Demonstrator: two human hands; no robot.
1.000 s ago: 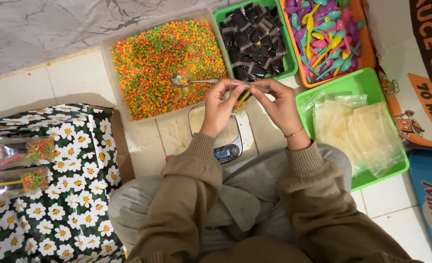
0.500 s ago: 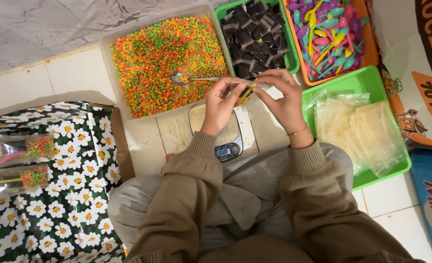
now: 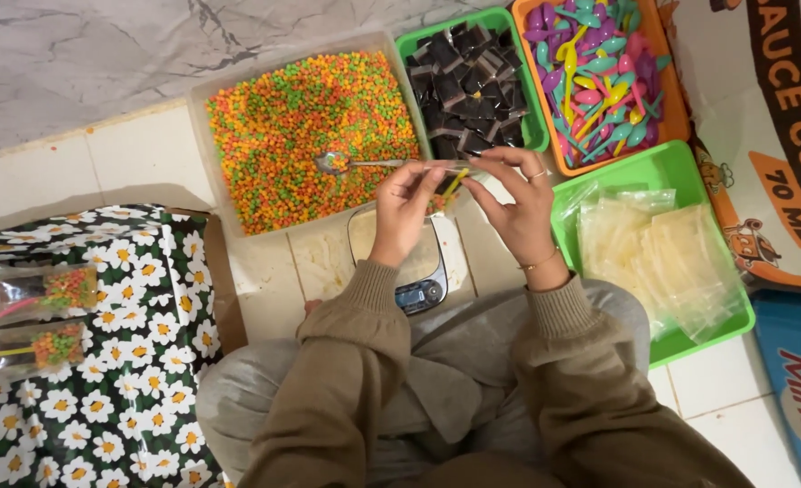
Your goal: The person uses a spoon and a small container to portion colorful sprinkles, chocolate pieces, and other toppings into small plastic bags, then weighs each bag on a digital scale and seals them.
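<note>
Nearest the camera, a person is sitting on a tiled floor (image 3: 147,158), knees in grey, both arms in tan sleeves (image 3: 355,361) reaching fwd toward 12 o'clock.

Just past the knees, a small digital scale (image 3: 414,271) is lying on the floor, right under the hands.

Above the scale, the two hands are meeting at centre. The left hand (image 3: 402,210) is pinching, thumb and forefinger together, on the left top edge of a small clear bag (image 3: 444,185). The right hand (image 3: 516,206) is pinching the bag's right top edge; a ring is showing on one finger, a thin bracelet at the wrist. So both hands are clamped on the bag, holding it between them, mouth up. A yellow stick-like piece is poking out of it, running approx from 7 to 1 o'clock. Both hands are equally near the bag.

At 11 o'clock from the hands, touching distance, a metal spoon (image 3: 351,164) is resting in a big clear tub of orange-and-green pellets (image 3: 265,154), handle pointing to 3 o'clock toward the left hand.

Farther, at 12 o'clock, a green tray of dark brown cubes (image 3: 463,77). At 1 o'clock, an orange tray of coloured plastic spoons (image 3: 599,68). At 3 o'clock, a green tray of empty clear bags (image 3: 662,253).

Off at 9 o'clock, two filled bags (image 3: 30,321) are lying on a daisy-print box (image 3: 129,361).
</note>
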